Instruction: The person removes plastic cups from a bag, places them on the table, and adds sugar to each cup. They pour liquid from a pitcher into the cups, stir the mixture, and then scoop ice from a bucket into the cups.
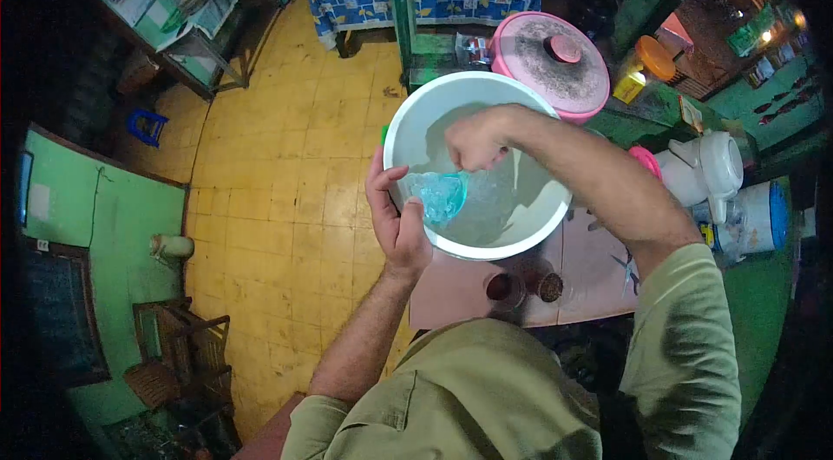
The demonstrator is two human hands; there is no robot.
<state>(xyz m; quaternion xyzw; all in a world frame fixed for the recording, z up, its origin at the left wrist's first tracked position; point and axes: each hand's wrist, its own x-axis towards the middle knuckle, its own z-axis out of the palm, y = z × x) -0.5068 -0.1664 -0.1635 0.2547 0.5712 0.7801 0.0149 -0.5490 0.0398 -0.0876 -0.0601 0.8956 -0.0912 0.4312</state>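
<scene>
A white bucket point(415, 117) stands in front of me with clear water and pieces of ice inside. My right hand point(477, 137) reaches down into it, fingers closed on the handle of a turquoise plastic dipper point(457, 200). Ice fills the bowl of the dipper, which sits near the bucket's left wall. On that side my left hand point(401, 221) grips the rim, its thumb inside and its fingers along the outer wall. Two glasses stand below the bucket, a dark one point(501, 287) and one with brown grainy contents point(551, 287).
A pink lidded container point(555, 61) stands right behind the bucket. To the right are an orange-lidded jar point(652, 61), a white jug point(718, 167) and a blue-lidded container point(772, 215). Scissors point(626, 273) lie on the pinkish tabletop point(599, 295).
</scene>
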